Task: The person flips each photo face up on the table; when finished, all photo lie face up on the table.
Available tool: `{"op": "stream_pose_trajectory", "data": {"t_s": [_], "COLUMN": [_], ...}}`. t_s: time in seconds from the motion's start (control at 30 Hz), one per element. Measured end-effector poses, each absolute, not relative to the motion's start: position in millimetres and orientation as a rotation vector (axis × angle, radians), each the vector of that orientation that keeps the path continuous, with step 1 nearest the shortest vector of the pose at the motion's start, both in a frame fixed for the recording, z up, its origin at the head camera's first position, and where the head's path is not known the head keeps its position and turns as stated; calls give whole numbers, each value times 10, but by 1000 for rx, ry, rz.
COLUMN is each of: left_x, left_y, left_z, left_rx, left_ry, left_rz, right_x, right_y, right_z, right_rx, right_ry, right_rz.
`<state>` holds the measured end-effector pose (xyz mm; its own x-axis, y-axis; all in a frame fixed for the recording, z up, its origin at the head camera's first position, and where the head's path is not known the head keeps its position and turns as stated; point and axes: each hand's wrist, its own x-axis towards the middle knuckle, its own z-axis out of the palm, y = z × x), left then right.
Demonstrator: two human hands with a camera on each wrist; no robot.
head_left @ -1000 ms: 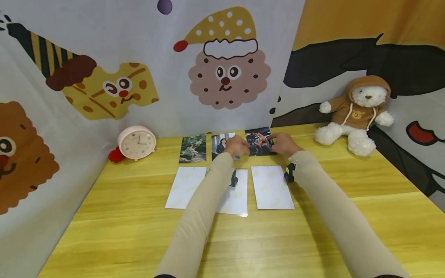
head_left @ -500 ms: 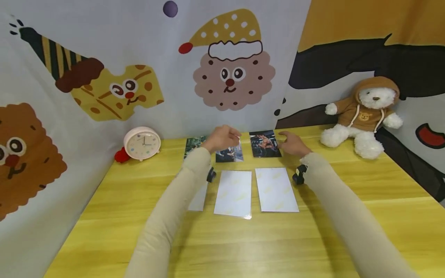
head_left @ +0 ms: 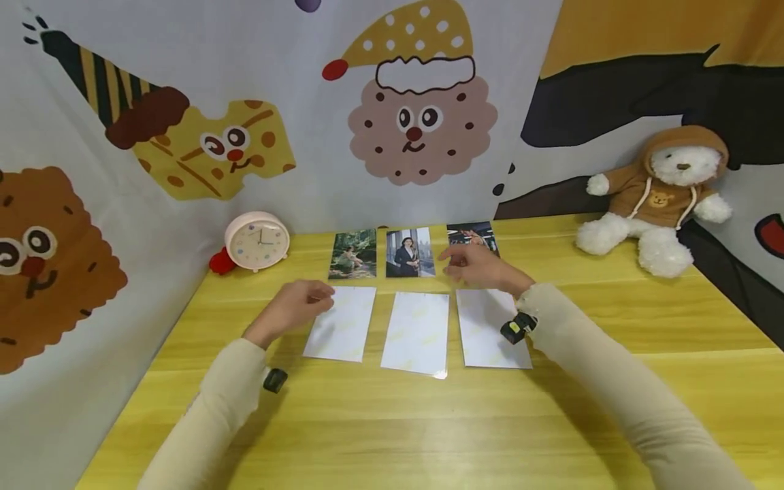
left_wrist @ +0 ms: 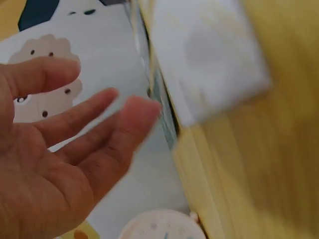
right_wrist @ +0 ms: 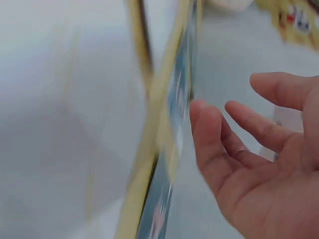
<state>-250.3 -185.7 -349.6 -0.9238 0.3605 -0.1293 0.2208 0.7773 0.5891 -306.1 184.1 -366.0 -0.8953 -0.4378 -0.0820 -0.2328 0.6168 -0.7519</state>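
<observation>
Three photos lie in a row at the back of the wooden table: a green outdoor photo (head_left: 353, 255), a photo of a person in a dark suit (head_left: 409, 255), and a dark photo (head_left: 473, 235) partly covered by my right hand. In front of them lie three white cards, the left card (head_left: 344, 327), the middle card (head_left: 416, 333) and the right card (head_left: 490, 340). My left hand (head_left: 294, 307) hovers by the left card's upper corner, fingers loosely bent around nothing. Over the lower part of the dark photo is my right hand (head_left: 480, 265), its fingers relaxed and holding nothing.
A pink alarm clock (head_left: 257, 241) stands at the back left, with a red object (head_left: 221, 260) beside it. A teddy bear (head_left: 658, 201) in a brown hoodie sits at the back right. A cartoon-printed curtain (head_left: 324, 170) hangs behind the table.
My left hand has moved from the middle photo back and left to the left card. My right hand has shifted left from the dark photo's right edge to over its lower part.
</observation>
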Motion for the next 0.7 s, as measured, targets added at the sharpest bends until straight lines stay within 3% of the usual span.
{"op": "stream_pose_trajectory", "data": {"t_s": [0.13, 0.33, 0.7], "left_x": [-2360, -2272, -2175], "left_y": [-1989, -1971, -1758], "left_z": [-3553, -3598, -3673], "left_rx": [361, 436, 492], "left_ry": [2763, 2831, 2855], "left_rz": [745, 518, 278], "right_x": [-2871, -2650, -2548], "right_y": [1454, 957, 577], "right_z": [-3677, -3751, -3785], "right_rx": [-643, -653, -252], "right_ry": [2397, 2200, 1927], "right_rz": [-1214, -1273, -1730]}}
